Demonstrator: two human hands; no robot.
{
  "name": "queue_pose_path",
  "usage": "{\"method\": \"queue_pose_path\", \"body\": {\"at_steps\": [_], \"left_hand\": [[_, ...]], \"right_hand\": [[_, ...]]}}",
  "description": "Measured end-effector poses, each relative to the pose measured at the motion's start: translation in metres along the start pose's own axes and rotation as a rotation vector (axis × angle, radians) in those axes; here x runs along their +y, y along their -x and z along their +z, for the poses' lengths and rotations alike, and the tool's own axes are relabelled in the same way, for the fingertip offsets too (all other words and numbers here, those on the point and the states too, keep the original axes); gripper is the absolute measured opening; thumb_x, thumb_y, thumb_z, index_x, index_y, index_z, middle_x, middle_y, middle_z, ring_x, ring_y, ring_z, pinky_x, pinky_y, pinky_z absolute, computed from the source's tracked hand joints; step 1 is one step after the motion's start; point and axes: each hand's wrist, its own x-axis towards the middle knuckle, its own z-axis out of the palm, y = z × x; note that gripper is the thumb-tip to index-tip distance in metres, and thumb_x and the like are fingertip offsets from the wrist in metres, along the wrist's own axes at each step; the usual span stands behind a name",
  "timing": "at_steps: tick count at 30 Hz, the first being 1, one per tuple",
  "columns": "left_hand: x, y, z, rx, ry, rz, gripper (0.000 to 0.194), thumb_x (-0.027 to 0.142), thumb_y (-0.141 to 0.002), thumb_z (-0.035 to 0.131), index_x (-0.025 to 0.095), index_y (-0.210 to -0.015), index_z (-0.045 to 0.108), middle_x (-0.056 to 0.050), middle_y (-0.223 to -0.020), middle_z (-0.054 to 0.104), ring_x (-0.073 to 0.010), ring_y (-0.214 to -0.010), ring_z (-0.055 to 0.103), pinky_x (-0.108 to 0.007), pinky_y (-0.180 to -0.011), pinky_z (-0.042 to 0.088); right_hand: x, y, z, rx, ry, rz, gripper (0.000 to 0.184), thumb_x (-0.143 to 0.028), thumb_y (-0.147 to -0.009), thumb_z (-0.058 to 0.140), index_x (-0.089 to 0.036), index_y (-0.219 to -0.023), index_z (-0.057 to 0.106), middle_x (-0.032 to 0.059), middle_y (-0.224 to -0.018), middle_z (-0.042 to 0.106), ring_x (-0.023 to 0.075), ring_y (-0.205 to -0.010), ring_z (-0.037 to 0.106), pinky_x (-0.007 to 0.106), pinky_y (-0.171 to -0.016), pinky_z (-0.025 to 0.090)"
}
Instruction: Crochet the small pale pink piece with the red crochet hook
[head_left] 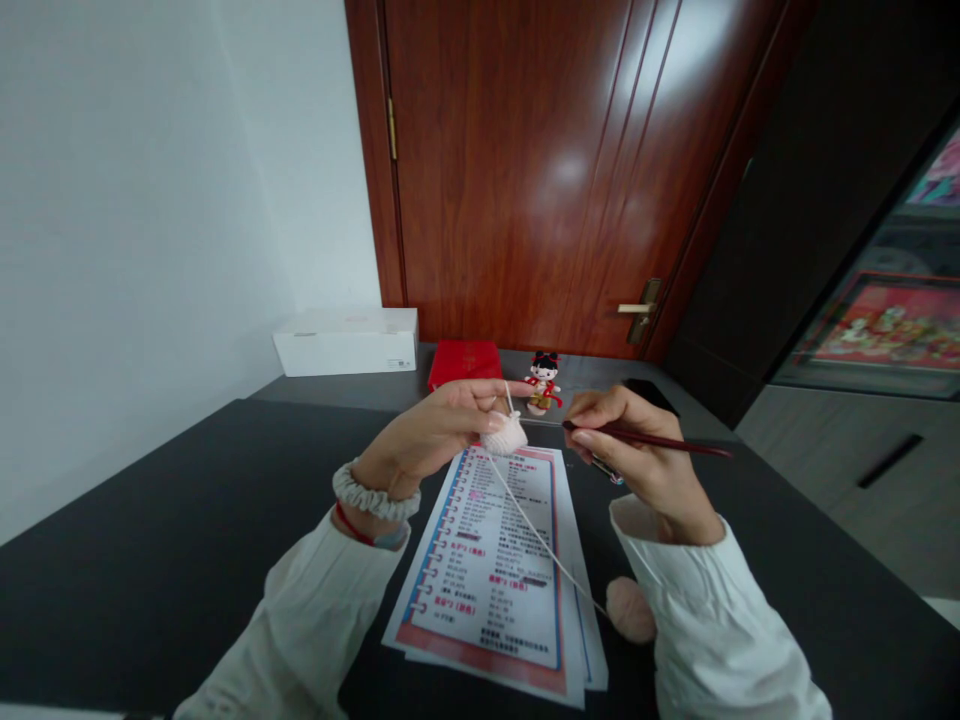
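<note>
My left hand (457,412) pinches a small pale crocheted piece (505,434) between thumb and fingers, the index finger stretched out with yarn looped over it. A strand of yarn (536,532) runs from there down across the printed sheets to a pale pink yarn ball (630,610) beside my right sleeve. In my right hand (626,430) is a crochet hook with a dark red handle (675,441), gripped like a pen. Its handle end points right, and the left end stands apart from the crocheted piece. The hook's fine tip is too small to make out.
Printed pattern sheets (491,580) lie under my hands on the dark table (187,520). Along the back stand a white box (349,345), a red box (465,364) and a crocheted doll (542,382). A dark flat object (651,396) lies behind my right hand.
</note>
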Motion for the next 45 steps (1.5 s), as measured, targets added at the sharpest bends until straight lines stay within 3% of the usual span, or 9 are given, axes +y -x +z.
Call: {"method": "queue_pose_path", "body": {"at_steps": [7,13,19,28,35,37,42,45], "left_hand": [[-0.003,0.0,-0.005,-0.118,0.003,-0.036,0.043,0.02,-0.067,0.073,0.012,-0.108,0.069,-0.006,-0.076,0.064,-0.0132,-0.064,0.058,-0.023,-0.059,0.04],[-0.002,0.002,0.009,0.086,-0.211,0.161,0.043,0.018,-0.075,0.068,0.015,-0.117,0.064,0.001,-0.072,0.06,-0.01,-0.065,0.055,-0.023,-0.065,0.042],[0.0,-0.001,0.02,0.208,-0.427,0.271,0.041,0.018,-0.079,0.063,0.013,-0.119,0.059,0.003,-0.07,0.057,-0.0116,-0.067,0.057,-0.026,-0.068,0.046],[0.001,-0.002,0.026,0.29,-0.461,0.276,0.041,0.017,-0.08,0.062,0.012,-0.12,0.057,0.002,-0.07,0.058,-0.0121,-0.066,0.059,-0.025,-0.064,0.046],[0.007,-0.008,0.035,0.434,-0.585,0.373,0.034,0.015,-0.08,0.062,0.013,-0.114,0.061,0.003,-0.069,0.059,-0.0108,-0.063,0.055,-0.025,-0.063,0.044],[0.007,-0.009,0.039,0.424,-0.614,0.392,0.033,0.014,-0.079,0.061,0.014,-0.112,0.063,0.003,-0.068,0.06,-0.0107,-0.063,0.053,-0.025,-0.064,0.042],[0.006,-0.006,0.04,0.317,-0.269,0.247,0.044,0.016,-0.076,0.064,0.012,-0.119,0.059,0.003,-0.067,0.058,-0.0105,-0.064,0.053,-0.025,-0.065,0.04],[0.005,-0.005,0.04,0.27,-0.085,0.165,0.046,0.018,-0.074,0.067,0.012,-0.118,0.059,0.002,-0.071,0.058,-0.0104,-0.065,0.053,-0.025,-0.064,0.039]], "right_hand": [[0.002,-0.002,0.0,-0.004,-0.198,0.092,0.013,-0.023,-0.077,0.074,-0.019,-0.076,0.061,-0.0008,-0.068,0.064,0.0114,-0.057,0.055,0.024,-0.048,0.041],[0.007,-0.011,0.007,0.049,-0.336,0.143,0.023,-0.032,-0.078,0.07,-0.019,-0.069,0.053,-0.0046,-0.054,0.057,0.0091,-0.042,0.047,0.021,-0.039,0.036],[0.001,-0.008,0.007,0.113,-0.127,0.093,0.014,-0.025,-0.082,0.067,-0.02,-0.074,0.056,-0.0035,-0.061,0.059,0.0098,-0.051,0.05,0.023,-0.046,0.039],[-0.005,-0.008,0.014,0.131,0.131,-0.001,0.012,-0.02,-0.087,0.061,-0.02,-0.077,0.055,-0.0036,-0.067,0.058,0.0091,-0.055,0.05,0.023,-0.05,0.039],[-0.019,-0.012,0.03,0.102,0.542,-0.158,0.01,-0.014,-0.09,0.055,-0.021,-0.083,0.051,-0.0009,-0.073,0.059,0.0107,-0.062,0.055,0.024,-0.057,0.043],[-0.017,-0.015,0.033,0.068,0.637,-0.235,0.012,-0.011,-0.091,0.05,-0.02,-0.085,0.05,0.0011,-0.077,0.059,0.0119,-0.065,0.056,0.026,-0.061,0.045],[0.004,-0.019,0.024,-0.09,0.705,-0.497,0.014,-0.007,-0.092,0.048,-0.021,-0.091,0.05,0.0045,-0.082,0.06,0.0169,-0.078,0.058,0.029,-0.063,0.046],[0.01,-0.019,0.02,-0.073,0.722,-0.6,0.017,-0.006,-0.091,0.048,-0.021,-0.099,0.049,0.0049,-0.083,0.06,0.0166,-0.076,0.056,0.03,-0.061,0.046]]}}
